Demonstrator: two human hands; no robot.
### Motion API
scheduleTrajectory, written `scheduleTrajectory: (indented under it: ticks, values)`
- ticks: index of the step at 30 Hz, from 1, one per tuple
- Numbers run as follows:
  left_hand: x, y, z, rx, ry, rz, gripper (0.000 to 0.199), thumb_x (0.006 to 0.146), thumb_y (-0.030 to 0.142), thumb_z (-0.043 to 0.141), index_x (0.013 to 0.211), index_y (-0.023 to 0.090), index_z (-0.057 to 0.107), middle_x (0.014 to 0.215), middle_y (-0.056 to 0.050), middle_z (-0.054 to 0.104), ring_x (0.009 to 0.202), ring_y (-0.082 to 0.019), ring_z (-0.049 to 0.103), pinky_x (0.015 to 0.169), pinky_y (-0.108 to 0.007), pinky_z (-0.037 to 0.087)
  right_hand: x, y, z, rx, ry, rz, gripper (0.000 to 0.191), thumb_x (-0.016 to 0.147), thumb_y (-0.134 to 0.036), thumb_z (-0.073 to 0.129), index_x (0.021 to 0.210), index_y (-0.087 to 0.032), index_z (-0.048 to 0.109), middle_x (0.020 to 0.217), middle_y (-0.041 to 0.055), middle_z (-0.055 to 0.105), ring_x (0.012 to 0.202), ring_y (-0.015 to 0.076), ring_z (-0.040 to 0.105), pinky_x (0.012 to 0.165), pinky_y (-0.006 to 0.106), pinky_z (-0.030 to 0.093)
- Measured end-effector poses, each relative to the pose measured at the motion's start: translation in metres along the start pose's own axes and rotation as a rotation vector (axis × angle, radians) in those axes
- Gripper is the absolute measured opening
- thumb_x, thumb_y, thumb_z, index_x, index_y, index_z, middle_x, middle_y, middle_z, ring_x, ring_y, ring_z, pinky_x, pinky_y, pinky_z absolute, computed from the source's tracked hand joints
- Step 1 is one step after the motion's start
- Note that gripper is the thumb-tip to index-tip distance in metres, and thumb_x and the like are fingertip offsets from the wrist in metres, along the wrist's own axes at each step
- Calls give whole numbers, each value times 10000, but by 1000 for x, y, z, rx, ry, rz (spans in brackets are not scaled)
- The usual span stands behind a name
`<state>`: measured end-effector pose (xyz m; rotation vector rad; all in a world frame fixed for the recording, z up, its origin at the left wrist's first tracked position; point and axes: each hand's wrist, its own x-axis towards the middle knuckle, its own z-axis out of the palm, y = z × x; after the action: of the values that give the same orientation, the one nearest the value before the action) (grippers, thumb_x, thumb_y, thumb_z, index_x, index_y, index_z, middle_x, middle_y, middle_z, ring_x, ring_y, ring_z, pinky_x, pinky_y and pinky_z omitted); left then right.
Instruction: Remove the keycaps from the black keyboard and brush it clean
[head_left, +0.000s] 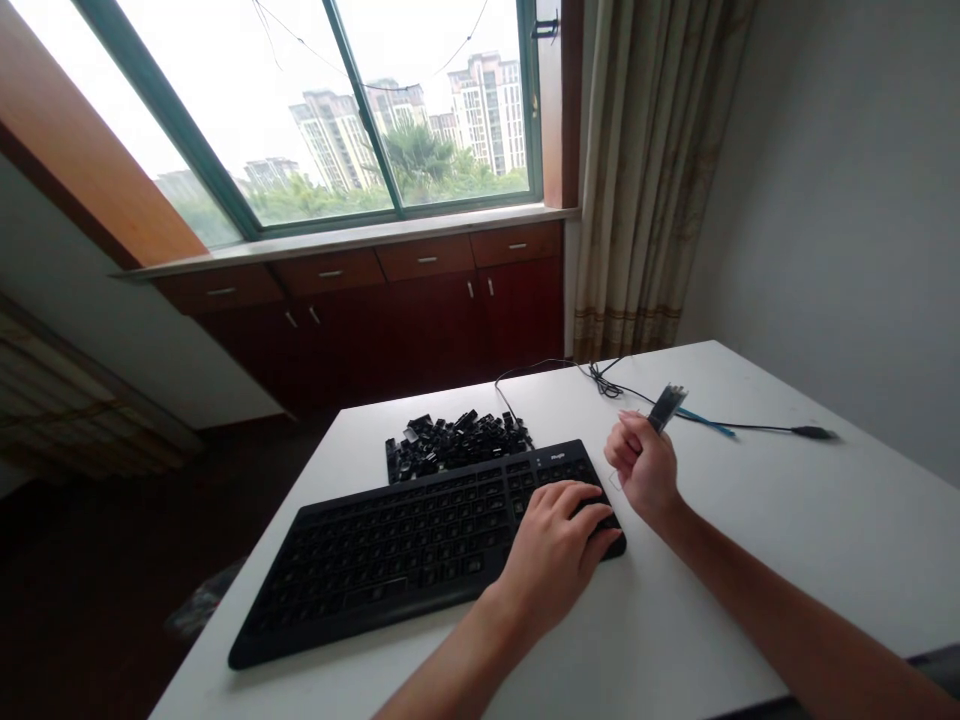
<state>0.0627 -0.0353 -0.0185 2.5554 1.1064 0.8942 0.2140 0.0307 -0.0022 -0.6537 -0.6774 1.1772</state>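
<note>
Room: a furnished interior in a home or small office; the view leaves open which.
Window (363, 108): green-framed, looking out on high-rise blocks (489, 110) and treetops (450, 178).
Cabinets (390, 320): reddish-brown drawers (424, 263) and cupboard doors (517, 305), built in beneath a pale sill (360, 236).
Curtain (652, 180): long and patterned, hanging beside a plain pale wall (840, 200).
Table (795, 520): white-topped, with a black computer keyboard (405, 540) on it.

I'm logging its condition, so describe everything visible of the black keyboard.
The black keyboard looks plastic, with a long, rounded-cornered frame and pale lettering near its far right corner. Its rows of key positions appear to lack their keycaps. It lies flat, set at an angle, on the white table, just in front of a heap of small black pieces. The left hand rests on its right end.
</note>
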Motion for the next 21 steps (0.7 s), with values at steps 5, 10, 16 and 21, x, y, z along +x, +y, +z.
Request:
scheduleTrajectory:
  ticks: [5, 10, 16, 21]
  values:
    - [2, -3, -9, -90, 43, 18, 183, 1000, 269, 539, 1099, 264, 693, 1081, -16, 729, 984, -185, 664, 920, -387, 523, 0, 1, -1, 8, -36, 122, 443, 854, -281, 633, 563, -222, 304, 434, -95, 275, 374, 60, 197, 374, 253, 126]
    - [4, -42, -42, -133, 228, -116, 194, 1002, 229, 523, 1093, 226, 694, 1130, -49, 703, 1030, -170, 666, 931, -324, 545, -4, 2, 2, -43, -163, 256, 467, 909, -387, 615, 567, -214, 348, 461, -70, 349, 393, 70, 312, 399, 242, 218]
    - [-3, -89, -63, 186, 287, -285, 187, 970, 269, 572, 1120, 238, 678, 1218, -57, 665, 1112, -242, 639, 1009, -458, 514, -17, -2, 12, -112, -367, 358, 419, 936, -464, 616, 649, -197, 467, 545, -41, 461, 468, 96, 447, 462, 238, 325]
    - [-3, -67, -51, 200, 183, -186, 187, 990, 284, 529, 1117, 232, 654, 1179, -58, 653, 1089, -233, 612, 984, -437, 511, -26, -2, 16, -107, -442, 402, 310, 926, -483, 635, 809, -222, 516, 610, -48, 497, 469, 101, 427, 426, 229, 290]
